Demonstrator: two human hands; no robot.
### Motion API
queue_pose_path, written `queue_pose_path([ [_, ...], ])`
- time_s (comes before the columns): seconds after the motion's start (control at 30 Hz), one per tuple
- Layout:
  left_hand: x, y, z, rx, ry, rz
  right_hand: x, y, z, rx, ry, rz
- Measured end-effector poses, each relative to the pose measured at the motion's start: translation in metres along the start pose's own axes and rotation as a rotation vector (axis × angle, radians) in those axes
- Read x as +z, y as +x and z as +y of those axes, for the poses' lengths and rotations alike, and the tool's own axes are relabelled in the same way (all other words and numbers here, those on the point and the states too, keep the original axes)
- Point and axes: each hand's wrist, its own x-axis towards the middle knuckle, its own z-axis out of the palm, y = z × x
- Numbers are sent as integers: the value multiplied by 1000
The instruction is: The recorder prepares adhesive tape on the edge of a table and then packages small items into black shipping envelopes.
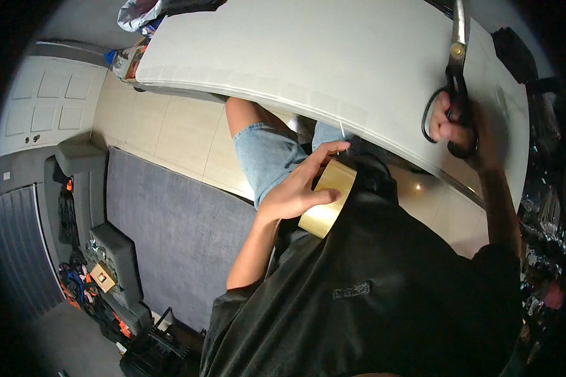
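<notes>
Tape, a tan roll (328,198), is gripped by the left hand (295,188), whose fingers are wrapped over its upper edge, and it is held against the black shirt (383,276) just below the near edge of the white tabletop (308,56). Farther right, large scissors (456,60) are held by the right hand (456,125) on the tabletop, fingers closed through the black handle loops and the metal blades pointed away from the person.
</notes>
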Motion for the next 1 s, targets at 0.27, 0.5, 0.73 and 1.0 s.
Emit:
queue_pose_path([
  [0.27,-5,-6,2,-68,30,15,5,-90,35,142,43,-186],
  [0.5,4,-14,-2,-116,-94,110,-32,-102,36,446,-173,-399],
  [0.73,5,-14,-5,-43,-47,135,-32,-79,25,519,-401,-541],
  [1.0,12,-17,3,-28,-34,134,-23,-60,13,550,-447,-503],
])
